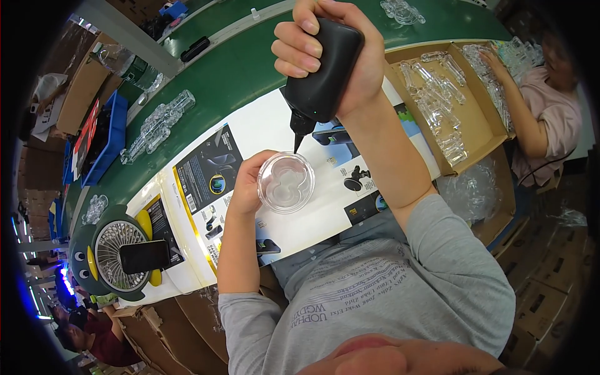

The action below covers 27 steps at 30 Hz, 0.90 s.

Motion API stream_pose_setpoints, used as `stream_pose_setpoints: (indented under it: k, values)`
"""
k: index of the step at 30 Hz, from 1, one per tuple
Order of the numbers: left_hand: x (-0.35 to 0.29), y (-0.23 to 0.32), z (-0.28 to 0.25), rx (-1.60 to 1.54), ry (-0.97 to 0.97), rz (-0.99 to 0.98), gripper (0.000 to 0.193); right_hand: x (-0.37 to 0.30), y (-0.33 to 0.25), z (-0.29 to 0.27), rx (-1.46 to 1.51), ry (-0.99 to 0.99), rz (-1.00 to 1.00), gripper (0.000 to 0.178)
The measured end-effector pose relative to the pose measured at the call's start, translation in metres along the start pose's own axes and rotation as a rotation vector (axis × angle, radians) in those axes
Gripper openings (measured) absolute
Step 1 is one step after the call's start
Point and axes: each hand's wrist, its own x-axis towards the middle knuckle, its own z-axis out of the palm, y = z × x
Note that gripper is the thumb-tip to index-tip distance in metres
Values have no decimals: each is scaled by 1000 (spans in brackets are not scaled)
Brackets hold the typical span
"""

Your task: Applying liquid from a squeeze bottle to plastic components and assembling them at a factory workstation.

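1. Head view: the clear round dish (285,182) is held above the printed sheet (306,232), which covers the near edge of the green bench (215,84). It is not set down.
2. The left hand (248,184) grips the dish by its left side. The right hand (370,69) is wrapped round a black squeeze bottle (331,69), nozzle downward, its tip at the dish's far rim; whether tip and rim touch, I cannot tell.
3. Progress, as I judge it: this dish is mid-work, with bottle and dish brought together. Whether any liquid is already on it cannot be made out; letting go of both is still left.
4. The dish looks colourless and see-through, with a rounded rim and a lobed, flower-like outline inside.
5. Beyond the sheet's left part, clear plastic pieces (159,125) lie on the bench. Off the sheet's right edge, a cardboard tray (484,122) holds more clear parts (437,103); whether these are finished or waiting does not show.
6. Toward the bench's left end stands a fan (119,240) with a phone (145,257) before it.
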Motion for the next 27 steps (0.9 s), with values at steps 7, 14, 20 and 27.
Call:
stream_pose_setpoints:
  k: [7, 14, 20, 27]
  values:
    - [-1, 2, -1, 35, -48, -18, 42, 0, 2, 3, 20, 5, 57, 34]
    - [-2, 6, 3, -2, -73, -41, 40, 0, 5, 3, 91, 12, 145, 33]
    - [-2, 10, 9, -29, -109, -37, 46, 0, 6, 1, 107, -2, 210, 33]
    - [0, 16, 7, -11, -246, -61, 52, 1, 8, -1, 71, 11, 238, 33]
